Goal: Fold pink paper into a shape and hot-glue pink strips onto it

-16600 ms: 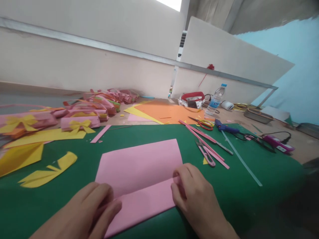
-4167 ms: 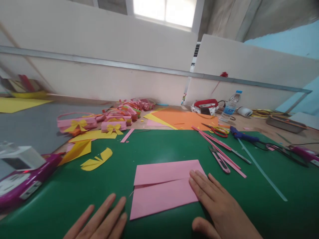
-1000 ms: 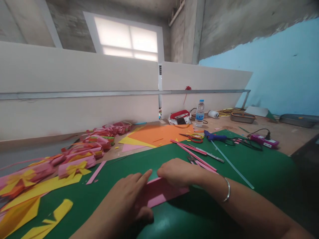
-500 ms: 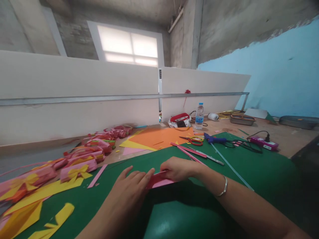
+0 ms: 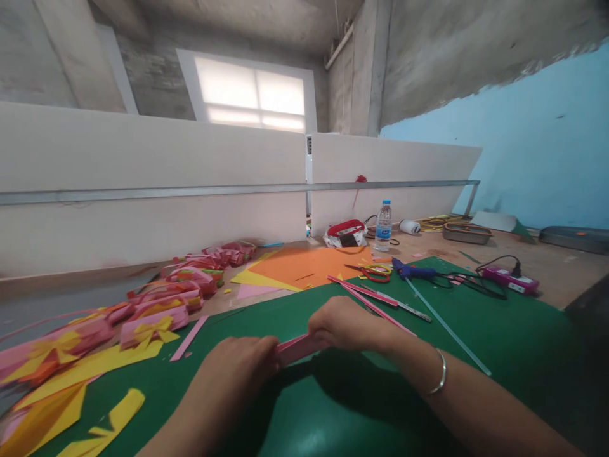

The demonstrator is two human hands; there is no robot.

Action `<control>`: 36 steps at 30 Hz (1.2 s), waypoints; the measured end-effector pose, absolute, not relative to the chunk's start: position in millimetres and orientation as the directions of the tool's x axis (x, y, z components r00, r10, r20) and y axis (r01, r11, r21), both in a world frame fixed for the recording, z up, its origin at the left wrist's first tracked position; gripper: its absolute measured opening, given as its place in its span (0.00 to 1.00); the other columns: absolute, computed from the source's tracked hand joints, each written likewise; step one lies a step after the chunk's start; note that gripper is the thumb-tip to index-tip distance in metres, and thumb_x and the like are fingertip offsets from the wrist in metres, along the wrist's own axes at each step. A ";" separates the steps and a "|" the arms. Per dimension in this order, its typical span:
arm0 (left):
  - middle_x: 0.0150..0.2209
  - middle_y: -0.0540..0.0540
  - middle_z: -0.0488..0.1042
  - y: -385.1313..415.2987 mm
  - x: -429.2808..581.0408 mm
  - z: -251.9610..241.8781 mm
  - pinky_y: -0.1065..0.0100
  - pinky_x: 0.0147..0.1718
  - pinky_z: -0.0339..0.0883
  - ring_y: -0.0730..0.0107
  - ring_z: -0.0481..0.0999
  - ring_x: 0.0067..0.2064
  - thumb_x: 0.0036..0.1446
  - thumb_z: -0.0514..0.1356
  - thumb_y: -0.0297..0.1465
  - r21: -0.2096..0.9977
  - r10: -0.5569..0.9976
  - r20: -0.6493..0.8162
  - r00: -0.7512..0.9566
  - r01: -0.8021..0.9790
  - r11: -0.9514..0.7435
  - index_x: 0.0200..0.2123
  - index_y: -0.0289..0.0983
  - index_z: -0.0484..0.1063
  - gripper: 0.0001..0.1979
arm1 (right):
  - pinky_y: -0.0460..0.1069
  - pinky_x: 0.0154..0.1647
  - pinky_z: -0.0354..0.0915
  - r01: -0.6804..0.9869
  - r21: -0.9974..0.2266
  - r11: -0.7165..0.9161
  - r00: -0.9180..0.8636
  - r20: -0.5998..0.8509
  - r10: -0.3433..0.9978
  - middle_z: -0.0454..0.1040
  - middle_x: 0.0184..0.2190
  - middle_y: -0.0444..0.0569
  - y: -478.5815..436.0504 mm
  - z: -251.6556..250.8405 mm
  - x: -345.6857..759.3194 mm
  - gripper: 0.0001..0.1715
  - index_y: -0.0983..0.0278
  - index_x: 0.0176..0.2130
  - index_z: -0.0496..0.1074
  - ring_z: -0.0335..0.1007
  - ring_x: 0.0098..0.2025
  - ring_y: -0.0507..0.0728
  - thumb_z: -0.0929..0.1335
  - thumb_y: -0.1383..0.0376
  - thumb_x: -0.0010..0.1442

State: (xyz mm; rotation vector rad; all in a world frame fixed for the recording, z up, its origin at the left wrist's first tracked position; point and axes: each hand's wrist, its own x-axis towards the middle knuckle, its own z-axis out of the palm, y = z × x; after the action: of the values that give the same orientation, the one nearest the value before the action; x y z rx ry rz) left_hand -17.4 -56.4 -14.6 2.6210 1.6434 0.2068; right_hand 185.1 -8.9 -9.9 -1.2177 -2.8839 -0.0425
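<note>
Two hands on the folded pink piece (image 5: 299, 350), over the green mat (image 5: 328, 406): clasped at one end by the left hand (image 5: 245, 358), pinched at the other by the right hand (image 5: 339, 322), with fingertips mostly hidden. Apparently creasing; best to keep edges aligned, press evenly, and avoid twisting or crumpling.

You face an overexposed window (image 5: 252, 92). Your right arm (image 5: 469, 401) shadows the green mat (image 5: 371, 419), which carries faint glare near the bottom edge; wide-angle distortion stretches the sides, and the lower right corner is dark.
</note>
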 end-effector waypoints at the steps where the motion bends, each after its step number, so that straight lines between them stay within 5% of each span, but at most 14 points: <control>1: 0.20 0.48 0.73 -56.3 -20.2 -14.8 0.69 0.23 0.52 0.68 0.70 0.23 0.50 0.51 0.29 0.126 0.917 0.104 0.386 0.909 -0.397 0.21 0.40 0.70 0.11 | 0.46 0.23 0.46 0.722 0.023 0.692 -0.692 0.041 0.721 0.76 0.29 0.46 -8.1 -10.5 185.8 0.11 0.61 0.32 0.74 0.68 0.31 0.53 0.62 0.66 0.57; 4: 0.18 0.49 0.72 -54.3 -24.5 -14.4 0.69 0.22 0.51 0.68 0.69 0.21 0.47 0.52 0.29 0.084 0.937 0.134 0.324 0.938 -0.336 0.19 0.41 0.70 0.10 | 0.46 0.23 0.48 0.719 0.064 0.692 -0.695 0.056 0.717 0.76 0.29 0.47 -6.9 -14.5 184.4 0.09 0.62 0.31 0.73 0.69 0.32 0.54 0.63 0.67 0.56; 8: 0.24 0.44 0.77 -49.4 -17.6 -17.1 0.67 0.23 0.51 0.61 0.74 0.26 0.51 0.49 0.30 -0.020 0.892 0.011 0.453 0.892 -0.452 0.25 0.40 0.73 0.13 | 0.45 0.24 0.52 0.699 0.068 0.712 -0.714 0.027 0.699 0.76 0.32 0.49 -9.3 -20.9 171.7 0.09 0.62 0.34 0.73 0.71 0.32 0.56 0.63 0.67 0.56; 12: 0.29 0.44 0.78 -45.3 -19.0 -22.5 0.69 0.24 0.54 0.61 0.75 0.29 0.54 0.51 0.39 0.167 0.899 0.059 0.434 0.884 -0.437 0.37 0.39 0.72 0.15 | 0.45 0.22 0.52 0.670 0.071 0.739 -0.736 -0.062 0.674 0.76 0.29 0.50 -10.0 -20.1 165.1 0.08 0.64 0.34 0.72 0.71 0.28 0.57 0.65 0.68 0.52; 15: 0.25 0.48 0.76 -41.9 -29.6 -21.2 0.71 0.24 0.56 0.65 0.72 0.27 0.51 0.54 0.39 0.354 0.914 0.085 0.397 0.845 -0.400 0.33 0.37 0.73 0.14 | 0.45 0.22 0.50 0.670 0.021 0.742 -0.742 -0.014 0.671 0.76 0.31 0.51 -8.1 -15.5 170.6 0.10 0.64 0.36 0.72 0.71 0.30 0.57 0.63 0.65 0.57; 19: 0.19 0.52 0.71 -40.9 -35.9 -14.4 0.73 0.21 0.53 0.71 0.68 0.23 0.51 0.53 0.38 0.485 0.948 0.169 0.270 0.815 -0.318 0.24 0.37 0.74 0.14 | 0.45 0.25 0.50 0.680 -0.121 0.723 -0.722 0.059 0.690 0.75 0.33 0.49 -7.5 -9.2 179.2 0.12 0.64 0.37 0.71 0.67 0.31 0.53 0.59 0.66 0.61; 23: 0.19 0.53 0.72 -42.8 -32.0 -9.1 0.74 0.22 0.57 0.71 0.67 0.24 0.45 0.60 0.41 0.774 0.967 0.256 -0.004 0.600 -0.203 0.24 0.37 0.74 0.12 | 0.43 0.27 0.50 0.661 -0.294 0.690 -0.669 0.185 0.720 0.72 0.27 0.46 -9.2 -5.6 182.7 0.11 0.66 0.31 0.71 0.62 0.29 0.50 0.60 0.70 0.60; 27: 0.17 0.53 0.70 -43.6 -30.8 -8.6 0.73 0.24 0.59 0.72 0.66 0.23 0.42 0.63 0.40 0.898 0.985 0.172 0.035 0.405 -0.171 0.21 0.37 0.75 0.11 | 0.42 0.29 0.52 0.538 -0.440 0.719 -0.644 0.336 0.688 0.69 0.25 0.43 -8.4 -9.4 184.2 0.10 0.67 0.28 0.70 0.59 0.28 0.48 0.62 0.71 0.58; 31: 0.14 0.53 0.67 -43.4 -29.4 -13.2 0.74 0.21 0.56 0.75 0.61 0.20 0.42 0.63 0.36 0.907 0.984 0.169 0.051 0.383 -0.175 0.19 0.36 0.77 0.09 | 0.41 0.24 0.53 0.499 -0.636 0.589 -0.664 0.156 0.732 0.66 0.21 0.40 -8.7 -19.9 182.1 0.05 0.67 0.27 0.70 0.59 0.25 0.48 0.68 0.66 0.50; 36: 0.22 0.50 0.75 -45.6 -13.4 -21.9 0.70 0.29 0.64 0.68 0.70 0.28 0.41 0.65 0.38 0.957 0.975 0.223 0.025 0.185 -0.224 0.27 0.36 0.78 0.12 | 0.42 0.26 0.62 0.297 -0.919 0.259 -0.636 0.012 0.771 0.71 0.23 0.43 -16.6 -22.6 171.2 0.06 0.68 0.28 0.72 0.68 0.25 0.50 0.66 0.67 0.50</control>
State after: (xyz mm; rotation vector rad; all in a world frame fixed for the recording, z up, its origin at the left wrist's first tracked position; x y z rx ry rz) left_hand -13.4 -45.6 -21.9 1.5201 1.2291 1.2778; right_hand 171.2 -16.6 -22.6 -0.9663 -2.0709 1.3581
